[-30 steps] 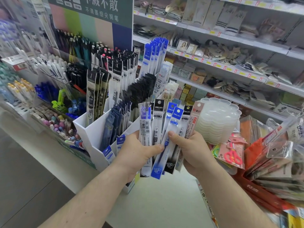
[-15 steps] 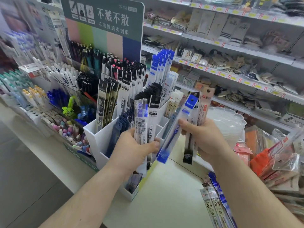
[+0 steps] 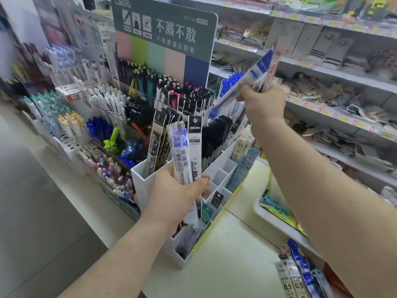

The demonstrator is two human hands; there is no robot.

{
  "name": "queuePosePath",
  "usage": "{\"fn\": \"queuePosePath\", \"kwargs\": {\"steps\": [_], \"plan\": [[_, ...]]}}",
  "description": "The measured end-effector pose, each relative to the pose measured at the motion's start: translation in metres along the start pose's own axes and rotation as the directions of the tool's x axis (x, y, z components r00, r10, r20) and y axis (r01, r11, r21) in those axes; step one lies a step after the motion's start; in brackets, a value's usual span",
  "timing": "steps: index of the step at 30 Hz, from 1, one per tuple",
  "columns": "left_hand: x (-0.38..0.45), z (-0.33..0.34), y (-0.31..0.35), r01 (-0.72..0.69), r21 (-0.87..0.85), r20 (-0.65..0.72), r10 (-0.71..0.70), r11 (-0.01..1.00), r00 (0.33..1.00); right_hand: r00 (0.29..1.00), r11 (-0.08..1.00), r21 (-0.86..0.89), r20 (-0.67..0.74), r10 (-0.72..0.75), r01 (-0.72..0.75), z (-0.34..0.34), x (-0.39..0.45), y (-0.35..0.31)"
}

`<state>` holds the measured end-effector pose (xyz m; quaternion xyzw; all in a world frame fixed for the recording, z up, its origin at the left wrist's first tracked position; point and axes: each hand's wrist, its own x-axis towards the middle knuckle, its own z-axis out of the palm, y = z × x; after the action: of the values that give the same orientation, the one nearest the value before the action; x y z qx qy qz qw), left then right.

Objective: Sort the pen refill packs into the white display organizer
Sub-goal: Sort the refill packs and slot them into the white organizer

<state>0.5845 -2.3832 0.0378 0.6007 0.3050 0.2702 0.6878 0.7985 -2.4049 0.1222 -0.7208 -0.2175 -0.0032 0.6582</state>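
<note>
Left hand (image 3: 176, 194) sits low, right in front of the white display organizer (image 3: 141, 179), forearm coming up from the bottom left. Its fingers (image 3: 202, 186) are wrapped round a couple of refill packs (image 3: 182, 151) held upright. Right hand (image 3: 261, 102) is raised high above the organizer's back rows, arm stretched out long, gripping a slanted bunch of packs (image 3: 255, 72), a bit blurred.

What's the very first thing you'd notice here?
Two bare arms reach in: the left hand grips a few pen refill packs low in front of the white display organizer, and the right hand lifts a blue-topped bunch high to the right. Behind stands a big green sign over rows of pens.
</note>
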Motion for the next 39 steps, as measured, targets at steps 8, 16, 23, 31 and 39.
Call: {"fn": "queuePosePath", "kwargs": {"steps": [8,16,23,31,39], "plan": [[0.000,0.001,-0.001,0.009,0.001,0.027,-0.009,1.000,1.000,0.968,0.890,-0.455,0.234,0.086,0.031,0.033,0.009,0.021],[-0.003,0.001,-0.006,0.083,-0.009,0.131,-0.081,0.996,0.988,0.938,0.790,-0.611,0.304,0.165,0.059,0.034,0.016,0.010],[-0.003,0.011,-0.012,0.123,0.001,0.249,-0.120,0.992,0.961,0.965,0.965,-0.244,0.215,0.147,-0.093,-0.018,-0.040,0.013],[-0.002,0.029,-0.027,0.250,-0.030,0.377,-0.221,0.968,0.899,0.889,0.959,-0.068,0.362,0.279,-0.274,-0.059,-0.127,0.040],[-0.004,0.036,-0.037,0.374,-0.036,0.560,-0.292,0.927,0.776,0.918,0.923,-0.374,0.329,0.223,-0.090,-0.068,-0.163,0.048]]}}
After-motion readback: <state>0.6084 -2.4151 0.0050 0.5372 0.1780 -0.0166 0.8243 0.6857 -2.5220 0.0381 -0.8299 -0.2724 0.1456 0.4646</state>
